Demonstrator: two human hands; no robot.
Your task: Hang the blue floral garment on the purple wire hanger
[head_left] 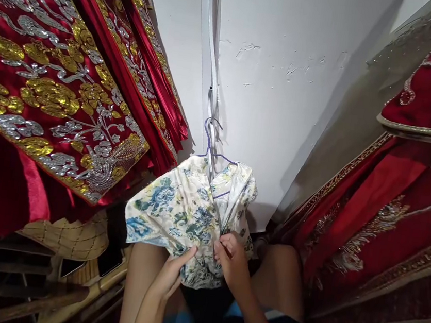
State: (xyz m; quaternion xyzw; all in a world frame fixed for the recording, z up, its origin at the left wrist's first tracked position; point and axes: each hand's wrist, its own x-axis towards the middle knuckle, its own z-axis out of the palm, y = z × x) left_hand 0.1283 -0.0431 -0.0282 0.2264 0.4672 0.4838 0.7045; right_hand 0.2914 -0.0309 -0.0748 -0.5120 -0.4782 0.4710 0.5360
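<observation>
A cream blouse with blue and green flowers [189, 215] hangs on a thin purple hanger [209, 142], spread over the person's lap. My left hand [169, 275] holds its lower front, thumb on top of the cloth and the other fingers hidden beneath. At the edge of the front opening, my right hand [232, 259] pinches the fabric between thumb and fingers. The neckline is open in a V above the right hand.
Red garments with gold and silver embroidery [73, 78] hang at the left, and more red embroidered cloth [370, 200] at the right. A white wall [278, 86] stands ahead. Wooden furniture [99, 293] is at the lower left.
</observation>
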